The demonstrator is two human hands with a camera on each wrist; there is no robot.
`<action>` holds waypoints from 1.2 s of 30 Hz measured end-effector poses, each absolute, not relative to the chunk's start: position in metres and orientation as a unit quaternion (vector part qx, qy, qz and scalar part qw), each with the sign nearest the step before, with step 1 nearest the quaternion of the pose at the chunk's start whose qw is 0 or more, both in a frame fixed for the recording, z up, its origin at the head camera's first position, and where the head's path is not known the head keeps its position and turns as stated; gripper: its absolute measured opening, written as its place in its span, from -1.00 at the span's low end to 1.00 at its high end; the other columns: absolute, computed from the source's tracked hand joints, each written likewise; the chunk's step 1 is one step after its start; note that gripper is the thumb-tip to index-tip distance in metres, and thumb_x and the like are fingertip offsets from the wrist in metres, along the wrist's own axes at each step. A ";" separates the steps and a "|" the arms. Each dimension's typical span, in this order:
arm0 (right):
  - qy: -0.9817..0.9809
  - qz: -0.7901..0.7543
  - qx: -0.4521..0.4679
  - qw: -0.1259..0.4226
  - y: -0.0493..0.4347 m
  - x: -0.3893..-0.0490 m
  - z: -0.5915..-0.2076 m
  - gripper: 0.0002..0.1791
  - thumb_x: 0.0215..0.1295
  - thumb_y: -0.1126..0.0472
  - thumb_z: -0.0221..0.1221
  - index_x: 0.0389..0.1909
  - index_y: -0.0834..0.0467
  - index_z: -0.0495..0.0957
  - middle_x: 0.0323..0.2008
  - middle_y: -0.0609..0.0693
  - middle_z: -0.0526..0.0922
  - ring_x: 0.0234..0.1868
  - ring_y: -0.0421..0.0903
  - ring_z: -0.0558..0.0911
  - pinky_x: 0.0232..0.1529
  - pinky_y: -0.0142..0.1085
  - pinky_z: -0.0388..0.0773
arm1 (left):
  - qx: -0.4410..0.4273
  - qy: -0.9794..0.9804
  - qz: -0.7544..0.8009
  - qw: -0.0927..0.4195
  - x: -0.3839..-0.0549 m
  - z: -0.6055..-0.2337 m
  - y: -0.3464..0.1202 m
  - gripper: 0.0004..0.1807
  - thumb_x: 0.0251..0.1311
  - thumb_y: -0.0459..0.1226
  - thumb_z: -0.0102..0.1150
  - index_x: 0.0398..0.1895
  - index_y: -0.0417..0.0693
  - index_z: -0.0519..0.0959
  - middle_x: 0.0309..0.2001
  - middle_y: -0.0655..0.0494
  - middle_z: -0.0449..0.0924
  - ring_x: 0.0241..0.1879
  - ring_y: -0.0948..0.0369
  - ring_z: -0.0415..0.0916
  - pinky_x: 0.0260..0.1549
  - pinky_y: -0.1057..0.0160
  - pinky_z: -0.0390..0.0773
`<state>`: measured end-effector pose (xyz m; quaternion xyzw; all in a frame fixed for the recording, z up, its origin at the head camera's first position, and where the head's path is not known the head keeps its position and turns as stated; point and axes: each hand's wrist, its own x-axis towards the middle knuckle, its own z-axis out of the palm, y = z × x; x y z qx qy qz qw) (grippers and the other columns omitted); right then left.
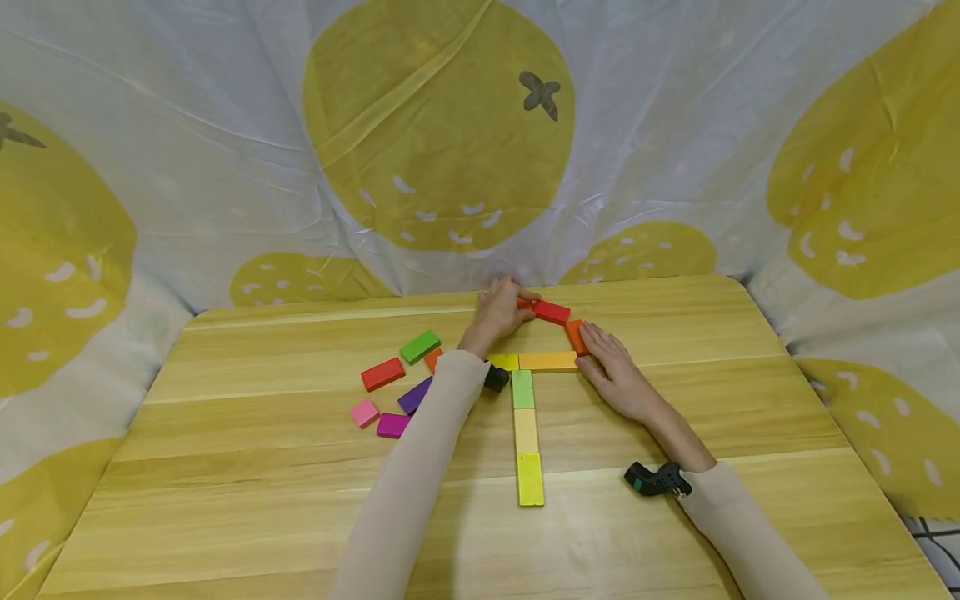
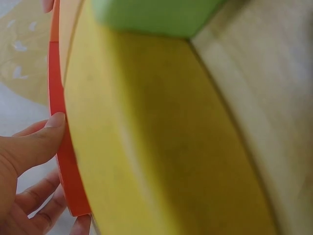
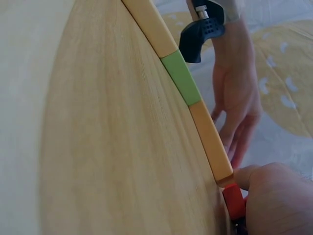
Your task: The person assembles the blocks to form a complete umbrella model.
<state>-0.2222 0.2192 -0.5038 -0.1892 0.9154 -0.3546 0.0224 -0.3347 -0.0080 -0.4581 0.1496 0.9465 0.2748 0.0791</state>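
In the head view, my left hand (image 1: 500, 308) is at the table's back edge. Its thumb and fingers pinch a red-orange block (image 1: 524, 304), largely covered by the fingers, at the end of a second red block (image 1: 552, 312). My right hand (image 1: 615, 371) lies to the right, with straight fingers touching an orange block (image 1: 575, 337). Below these, a yellow-orange block (image 1: 547, 362) and a yellow block (image 1: 504, 362) form a crosswise row. A column runs from it toward me: a light green block (image 1: 522, 389), a cream block (image 1: 526, 430) and a bright yellow block (image 1: 530, 480).
Left of the column lie loose blocks: green (image 1: 420, 347), red (image 1: 382, 374), purple (image 1: 415, 396), pink (image 1: 365, 413) and magenta (image 1: 393, 425). My left forearm partly hides an orange block (image 1: 432, 359). A patterned cloth (image 1: 442, 125) hangs behind the wooden table (image 1: 660, 542).
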 end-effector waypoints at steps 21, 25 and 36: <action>0.917 -0.347 -0.196 0.004 0.216 -0.219 -0.502 -0.29 0.65 0.13 -0.03 0.58 0.45 0.00 0.61 0.38 0.02 0.66 0.30 0.00 0.64 0.22 -0.20 | 0.137 0.951 0.265 0.079 -0.335 -0.456 -0.001 -0.64 0.34 -0.16 0.35 0.19 0.19 0.72 0.20 -0.03 0.51 0.20 0.00 0.38 0.27 -0.12 0.35; 0.918 -0.344 -0.194 0.005 0.215 -0.219 -0.502 -0.30 0.66 0.14 -0.04 0.58 0.45 -0.01 0.62 0.38 0.00 0.66 0.30 -0.02 0.64 0.22 -0.21 | 0.137 0.951 0.267 0.078 -0.336 -0.456 -0.001 -0.64 0.33 -0.17 0.36 0.19 0.19 0.72 0.21 -0.03 0.51 0.19 0.00 0.38 0.26 -0.12 0.35; 0.919 -0.340 -0.198 0.006 0.214 -0.219 -0.502 -0.30 0.66 0.15 -0.05 0.57 0.47 -0.03 0.62 0.39 -0.01 0.66 0.31 -0.03 0.64 0.23 -0.22 | 0.140 0.952 0.261 0.080 -0.335 -0.456 -0.002 -0.65 0.34 -0.16 0.34 0.19 0.22 0.72 0.18 0.00 0.51 0.17 0.01 0.38 0.23 -0.08 0.35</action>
